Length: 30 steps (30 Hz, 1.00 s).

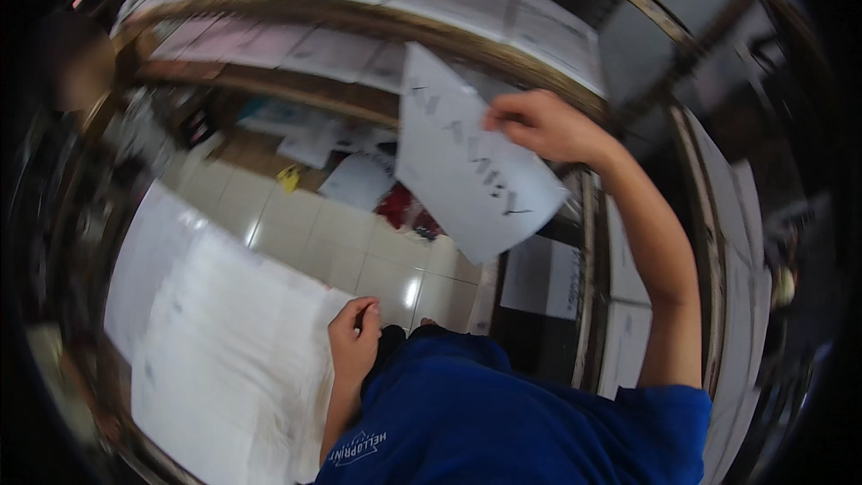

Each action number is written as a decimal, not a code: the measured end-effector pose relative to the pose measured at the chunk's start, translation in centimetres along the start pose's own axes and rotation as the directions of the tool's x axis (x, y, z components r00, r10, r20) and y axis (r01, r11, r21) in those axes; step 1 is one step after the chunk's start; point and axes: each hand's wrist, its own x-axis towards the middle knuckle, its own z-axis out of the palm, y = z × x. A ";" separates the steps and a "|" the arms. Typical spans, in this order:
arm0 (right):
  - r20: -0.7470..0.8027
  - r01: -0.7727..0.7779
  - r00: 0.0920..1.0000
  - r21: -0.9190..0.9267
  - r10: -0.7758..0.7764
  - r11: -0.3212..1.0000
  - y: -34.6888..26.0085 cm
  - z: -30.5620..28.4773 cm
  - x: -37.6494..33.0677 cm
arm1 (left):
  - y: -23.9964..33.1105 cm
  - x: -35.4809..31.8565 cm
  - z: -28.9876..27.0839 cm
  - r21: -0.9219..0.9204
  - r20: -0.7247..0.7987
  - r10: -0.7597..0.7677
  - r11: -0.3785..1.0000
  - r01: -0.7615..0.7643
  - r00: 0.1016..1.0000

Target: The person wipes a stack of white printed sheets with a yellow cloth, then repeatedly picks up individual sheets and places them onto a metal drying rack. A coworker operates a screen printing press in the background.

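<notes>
My right hand (549, 128) is closed on the upper right edge of a white sheet of paper (449, 148) with large dark lettering. The sheet hangs tilted in the air, in front of the shelves. Low in the view, my left hand (355, 337) has its fingers curled in, right beside the edge of a large stack of white paper sheets (233, 341). Whether anything is inside those fingers is hidden. The stack lies at my left, its sheets slightly fanned along the near side.
Ahead, wooden shelves (269, 7) carry rows of white paper stacks. More paper stacks (732, 216) stand on a rack at the right. A lettered sheet (541, 276) lies on a dark surface. On the tiled floor (305, 224) area are a yellow item (288, 178) and a red bundle (395, 207).
</notes>
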 end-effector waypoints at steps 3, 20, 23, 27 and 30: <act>-0.025 0.018 1.000 0.009 -0.018 1.000 -0.1 2.4 0.0 | 1.2 0.1 0.1 -0.091 0.091 -0.121 0.987 0.129 0.989; -0.083 -0.194 0.966 0.392 0.244 0.899 4.6 22.7 -4.5 | 0.1 -1.5 0.0 0.104 0.241 -0.304 0.952 0.286 0.922; -0.158 -0.296 0.889 0.516 0.430 0.803 5.5 25.1 -8.8 | -0.5 -2.1 0.4 0.187 0.232 -0.367 0.926 0.329 0.901; -0.071 -0.629 0.594 0.580 0.801 0.518 8.0 29.5 -18.6 | -1.8 -3.6 1.2 0.231 0.228 -0.469 0.877 0.421 0.853; -0.202 -0.714 0.350 0.575 0.915 0.400 10.7 37.4 -27.6 | -2.9 -4.2 1.9 0.306 0.342 -0.486 0.867 0.394 0.804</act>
